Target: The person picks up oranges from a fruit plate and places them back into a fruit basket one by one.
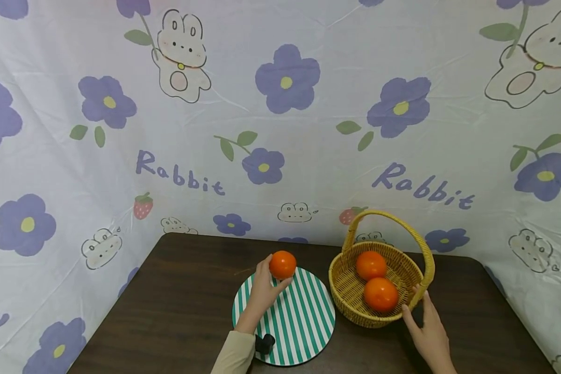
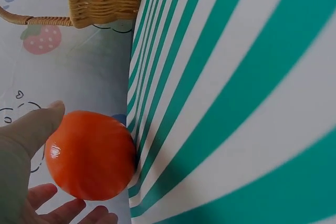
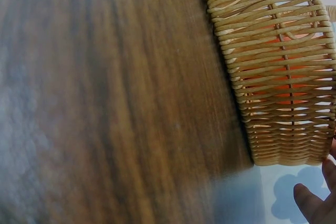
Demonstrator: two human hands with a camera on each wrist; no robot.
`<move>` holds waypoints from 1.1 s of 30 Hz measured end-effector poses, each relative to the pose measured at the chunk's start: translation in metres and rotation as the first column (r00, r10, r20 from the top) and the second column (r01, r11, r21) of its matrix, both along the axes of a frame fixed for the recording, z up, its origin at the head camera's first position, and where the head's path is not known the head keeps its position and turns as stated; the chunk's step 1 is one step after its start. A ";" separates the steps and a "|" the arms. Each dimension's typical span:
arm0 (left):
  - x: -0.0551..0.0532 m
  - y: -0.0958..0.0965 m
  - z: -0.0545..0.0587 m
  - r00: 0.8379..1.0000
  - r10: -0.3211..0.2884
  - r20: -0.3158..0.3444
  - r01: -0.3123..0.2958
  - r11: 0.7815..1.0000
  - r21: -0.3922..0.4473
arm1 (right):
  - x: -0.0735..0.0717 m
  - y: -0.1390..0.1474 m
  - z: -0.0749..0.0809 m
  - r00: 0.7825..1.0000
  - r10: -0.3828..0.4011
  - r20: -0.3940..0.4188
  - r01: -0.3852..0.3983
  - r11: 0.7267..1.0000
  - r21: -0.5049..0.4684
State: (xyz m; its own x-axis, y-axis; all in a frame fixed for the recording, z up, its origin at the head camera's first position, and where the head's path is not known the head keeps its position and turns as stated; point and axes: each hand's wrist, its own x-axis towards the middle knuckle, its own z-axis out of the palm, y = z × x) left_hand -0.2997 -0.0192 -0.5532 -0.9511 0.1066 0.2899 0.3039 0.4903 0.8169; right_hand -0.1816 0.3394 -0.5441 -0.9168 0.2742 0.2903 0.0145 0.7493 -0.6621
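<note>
A glossy orange-red round fruit (image 1: pixel 282 265), possibly a persimmon, sits at the far part of a round green-and-white striped board (image 1: pixel 304 322). My left hand (image 1: pixel 264 288) holds it between thumb and fingers; in the left wrist view the fruit (image 2: pixel 92 156) touches the striped surface. To the right stands a yellow wicker basket (image 1: pixel 346 306) with a tall arched handle. Two similar fruits (image 1: pixel 371 265) lie inside it. At the basket's near right side, my right hand (image 1: pixel 430 332) grips the rim by the handle's base. The right wrist view shows only some fingertips (image 3: pixel 310 203) beside the wicker.
The dark wood-grain table (image 1: pixel 168 311) carries the board and basket. Behind and around it hangs a white cloth (image 1: pixel 327 156) printed with purple flowers and rabbits. A small black object (image 1: pixel 264 344) is at my left wrist, over the board's near edge.
</note>
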 end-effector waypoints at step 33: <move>-0.025 0.006 0.001 0.997 -0.016 0.077 0.016 1.000 -0.007 | -0.001 0.001 0.002 0.999 0.001 0.038 0.000 1.000 -0.018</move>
